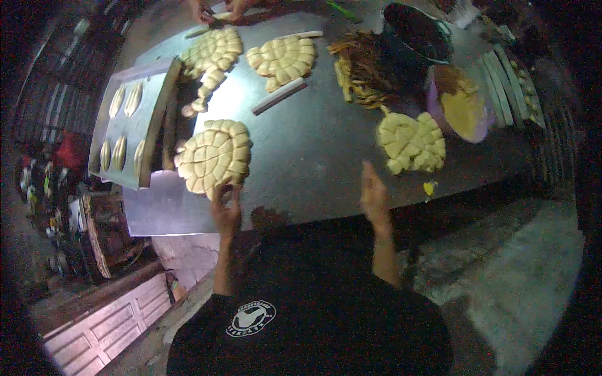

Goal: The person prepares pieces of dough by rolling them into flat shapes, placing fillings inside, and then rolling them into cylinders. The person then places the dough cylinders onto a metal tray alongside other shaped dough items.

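My left hand [226, 208] is at the near edge of a rounded cluster of pale dough pieces [213, 156], with its fingertips against or just beside the dough. A gap shows between its thumb and fingers. My right hand [375, 195] is over the near part of the metal table [301, 169], fingers stretched out and holding nothing. Right of it lies a second dough cluster [411, 143], with a small yellow blob [429, 188] below. Farther back are a third cluster [282, 59] and a longer, trailing one [213, 53].
At the left stands a tray [143, 172] with several ridged dough pieces. A pale bar [279, 97] lies mid-table. Brown strips [364, 69], a dark bucket [417, 31] and a purple bowl [486, 119] of yellow stuff are at the back right. Another person's hands [219, 11] work at the far edge.
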